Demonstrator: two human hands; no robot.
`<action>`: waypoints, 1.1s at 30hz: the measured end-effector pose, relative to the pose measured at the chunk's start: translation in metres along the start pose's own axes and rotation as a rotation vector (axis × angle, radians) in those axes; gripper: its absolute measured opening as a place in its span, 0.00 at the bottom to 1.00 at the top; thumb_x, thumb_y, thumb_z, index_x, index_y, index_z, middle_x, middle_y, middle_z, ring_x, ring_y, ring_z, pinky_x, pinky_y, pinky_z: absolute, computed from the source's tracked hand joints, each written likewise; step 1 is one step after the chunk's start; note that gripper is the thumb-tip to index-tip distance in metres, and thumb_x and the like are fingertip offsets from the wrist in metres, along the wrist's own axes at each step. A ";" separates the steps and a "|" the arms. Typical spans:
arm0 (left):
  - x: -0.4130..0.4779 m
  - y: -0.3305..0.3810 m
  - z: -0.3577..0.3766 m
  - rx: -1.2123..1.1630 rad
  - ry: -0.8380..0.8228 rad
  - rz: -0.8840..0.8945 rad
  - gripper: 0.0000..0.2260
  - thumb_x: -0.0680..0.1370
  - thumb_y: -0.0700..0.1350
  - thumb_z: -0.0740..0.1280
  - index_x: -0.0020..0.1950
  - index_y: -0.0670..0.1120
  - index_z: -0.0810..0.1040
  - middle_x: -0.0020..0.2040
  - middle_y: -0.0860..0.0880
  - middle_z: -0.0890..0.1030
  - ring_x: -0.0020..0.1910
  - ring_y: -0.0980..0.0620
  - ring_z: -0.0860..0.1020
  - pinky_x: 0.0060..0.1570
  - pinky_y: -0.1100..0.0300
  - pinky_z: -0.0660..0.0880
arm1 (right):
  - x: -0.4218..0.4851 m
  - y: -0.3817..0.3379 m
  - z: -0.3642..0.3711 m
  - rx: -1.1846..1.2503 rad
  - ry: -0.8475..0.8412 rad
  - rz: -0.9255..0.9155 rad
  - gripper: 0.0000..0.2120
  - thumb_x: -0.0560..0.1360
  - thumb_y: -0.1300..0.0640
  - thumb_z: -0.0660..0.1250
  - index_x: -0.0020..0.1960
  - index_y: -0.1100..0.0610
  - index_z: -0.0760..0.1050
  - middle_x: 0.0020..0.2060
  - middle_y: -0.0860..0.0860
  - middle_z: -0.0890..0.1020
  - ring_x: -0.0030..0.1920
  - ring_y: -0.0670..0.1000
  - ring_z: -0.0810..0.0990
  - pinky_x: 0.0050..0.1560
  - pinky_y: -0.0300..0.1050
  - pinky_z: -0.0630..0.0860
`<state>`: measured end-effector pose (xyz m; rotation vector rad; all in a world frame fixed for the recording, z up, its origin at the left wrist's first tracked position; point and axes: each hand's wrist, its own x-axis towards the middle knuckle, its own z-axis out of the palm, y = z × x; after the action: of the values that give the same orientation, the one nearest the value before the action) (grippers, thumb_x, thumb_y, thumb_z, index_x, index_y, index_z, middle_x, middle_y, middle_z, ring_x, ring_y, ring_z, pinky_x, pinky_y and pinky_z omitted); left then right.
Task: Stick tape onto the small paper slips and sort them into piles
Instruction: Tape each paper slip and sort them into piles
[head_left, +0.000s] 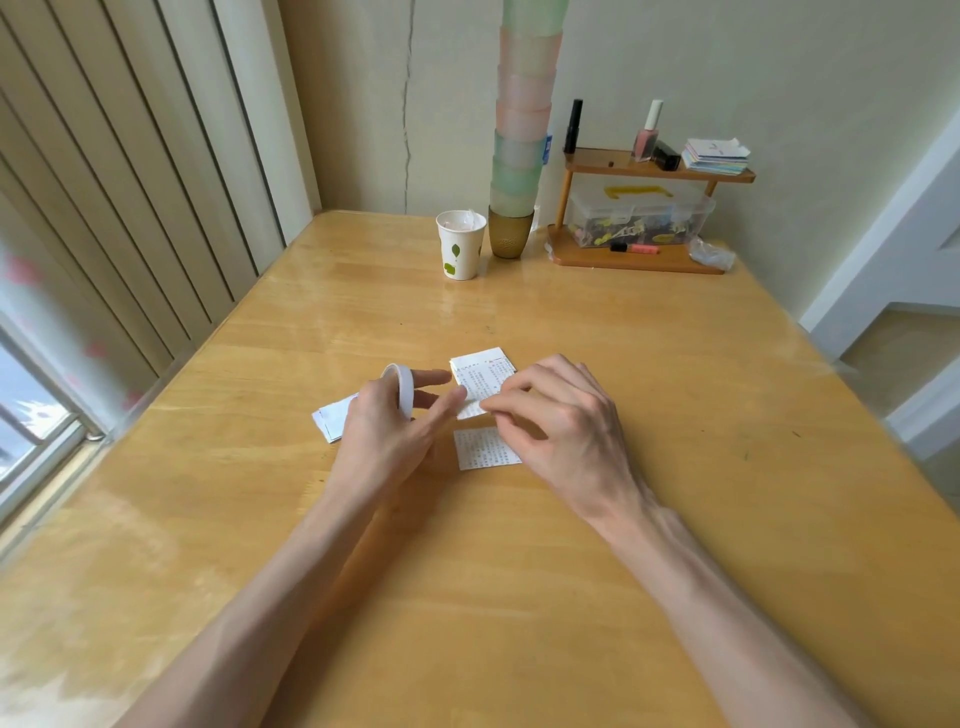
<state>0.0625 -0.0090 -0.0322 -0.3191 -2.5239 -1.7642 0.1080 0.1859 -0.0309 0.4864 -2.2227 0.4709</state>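
We take the white paper cup printed with green leaves (460, 249) as our mark; it stands at the far side of the pale wooden table (675, 415). Well nearer to us than the cup, and almost straight below it in the view, both bare hands meet over the slips.

Our left hand (382, 441) grips a ring-shaped roll of white tape (401, 387), which stands on edge against the fingers. Two fingers stretch past it toward the right, and we cannot tell whether they pass through the ring. Our right hand (566, 431) has its fingertips curled in a pinch on a small white paper slip with fine printed text (474, 400), held between the two hands. A left fingertip touches the slip's left edge.

Just beyond that slip, on the cup's side of it, a small stack of similar printed slips (480, 364) lies flat. On our side of it a single printed slip (485, 449) lies on the wood, partly under the right hand. A third little pile of white slips (330, 421) shows from under the left hand, down and left of the cup.

Touching or just right of the cup stands an amber glass tumbler (510, 234) carrying a tall column of pastel plastic cups (522, 156). Further right sits a small two-tier wooden shelf (639, 262) with a clear plastic box (639, 223) on its lower tier.
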 end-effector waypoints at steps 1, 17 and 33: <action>0.001 0.000 -0.002 -0.018 -0.003 -0.008 0.11 0.78 0.52 0.75 0.58 0.50 0.84 0.42 0.52 0.87 0.25 0.57 0.77 0.31 0.62 0.73 | -0.001 -0.002 -0.001 0.028 -0.019 0.006 0.09 0.73 0.65 0.75 0.49 0.55 0.87 0.44 0.48 0.83 0.48 0.52 0.79 0.48 0.47 0.75; 0.003 -0.001 -0.008 0.041 0.000 0.033 0.07 0.81 0.49 0.72 0.57 0.51 0.84 0.42 0.56 0.87 0.26 0.61 0.75 0.33 0.59 0.73 | 0.002 0.009 -0.013 0.789 -0.179 1.026 0.04 0.77 0.56 0.77 0.50 0.56 0.87 0.42 0.51 0.88 0.41 0.42 0.83 0.44 0.30 0.76; 0.006 -0.005 -0.016 0.138 0.090 0.019 0.06 0.78 0.49 0.74 0.54 0.53 0.85 0.43 0.58 0.85 0.28 0.59 0.76 0.32 0.65 0.71 | -0.001 0.004 -0.004 0.694 -0.325 0.998 0.01 0.77 0.54 0.76 0.47 0.49 0.86 0.37 0.49 0.86 0.41 0.44 0.81 0.46 0.39 0.76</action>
<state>0.0543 -0.0248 -0.0299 -0.2503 -2.5528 -1.5510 0.1090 0.1914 -0.0299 -0.2969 -2.4507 1.8140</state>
